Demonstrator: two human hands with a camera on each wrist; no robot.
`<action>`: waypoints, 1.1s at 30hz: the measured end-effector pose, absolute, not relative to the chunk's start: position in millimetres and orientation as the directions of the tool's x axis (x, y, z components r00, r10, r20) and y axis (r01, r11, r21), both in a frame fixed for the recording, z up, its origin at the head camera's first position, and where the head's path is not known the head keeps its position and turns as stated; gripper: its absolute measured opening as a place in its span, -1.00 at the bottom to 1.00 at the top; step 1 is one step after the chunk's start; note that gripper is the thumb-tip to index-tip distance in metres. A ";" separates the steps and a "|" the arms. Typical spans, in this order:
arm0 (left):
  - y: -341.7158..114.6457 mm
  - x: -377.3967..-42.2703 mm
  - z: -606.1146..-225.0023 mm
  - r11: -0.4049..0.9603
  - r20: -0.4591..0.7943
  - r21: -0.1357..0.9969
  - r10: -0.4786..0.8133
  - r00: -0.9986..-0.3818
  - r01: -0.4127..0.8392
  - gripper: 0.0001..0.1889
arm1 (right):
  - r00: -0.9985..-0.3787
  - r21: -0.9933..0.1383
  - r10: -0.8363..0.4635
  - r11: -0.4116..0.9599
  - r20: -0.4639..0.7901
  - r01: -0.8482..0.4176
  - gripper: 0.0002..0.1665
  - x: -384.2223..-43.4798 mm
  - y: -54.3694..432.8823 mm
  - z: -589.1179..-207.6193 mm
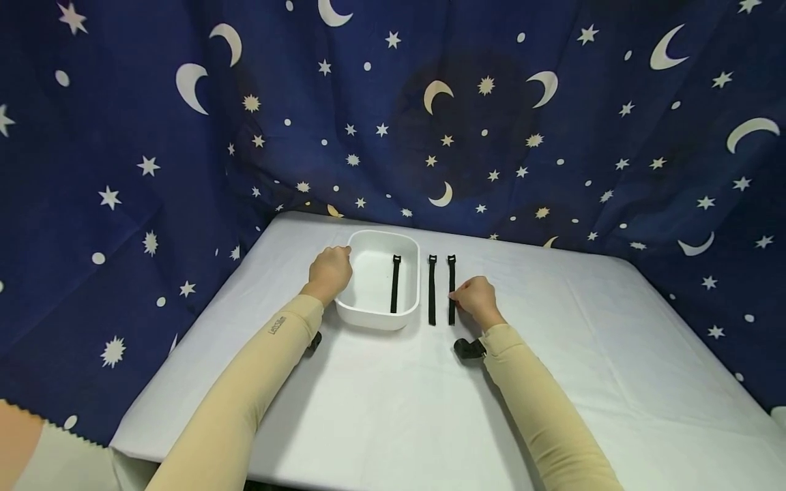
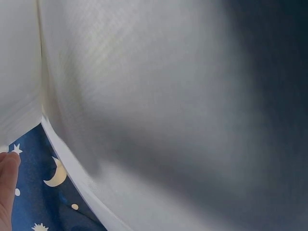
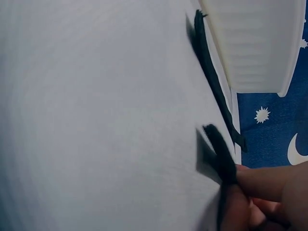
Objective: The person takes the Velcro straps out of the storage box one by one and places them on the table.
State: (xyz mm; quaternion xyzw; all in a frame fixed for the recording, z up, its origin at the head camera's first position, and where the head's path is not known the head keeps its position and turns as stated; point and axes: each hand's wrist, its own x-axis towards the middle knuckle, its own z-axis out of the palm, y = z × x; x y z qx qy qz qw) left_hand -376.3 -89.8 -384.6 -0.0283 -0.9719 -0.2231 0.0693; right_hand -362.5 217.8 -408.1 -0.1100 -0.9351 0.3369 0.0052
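Note:
A white plastic bin [image 1: 374, 318] stands on the table, and my left hand [image 1: 331, 271] grips its left rim. Inside the bin lies one black hook-and-loop cable strap [image 1: 395, 285]. To the right of the bin, a second black strap [image 1: 432, 292] lies lengthwise on the cloth, its buckle end at the far side. Beside that one is a third black strap [image 1: 452, 271]; my right hand [image 1: 477, 300] pinches it near its middle between thumb and fingers. In the right wrist view the near end of the pinched strap [image 3: 220, 149] sticks out past the fingertips.
A white cloth [image 1: 381, 402] covers the table. Behind it hangs a dark blue curtain [image 1: 393, 95] with moons and stars. Black wrist-camera mounts show below both wrists, the right mount [image 1: 469, 348] close over the cloth.

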 end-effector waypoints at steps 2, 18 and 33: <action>-90.7 -375.1 -385.2 0.897 0.148 0.432 0.028 -0.989 0.090 -0.59 | -0.976 -0.617 0.213 0.761 -0.054 0.200 -0.76 -361.9 216.3 -408.7; -91.7 -373.1 -387.7 0.897 0.151 0.431 0.037 -0.988 0.099 -0.59 | -0.966 -0.647 0.235 0.721 -0.107 0.247 -0.74 -359.2 222.7 -409.6; -90.6 -372.4 -384.6 0.900 0.163 0.424 0.037 -0.986 0.104 -0.59 | -0.983 -0.756 0.171 0.633 -0.071 0.165 -0.73 -353.2 210.5 -376.7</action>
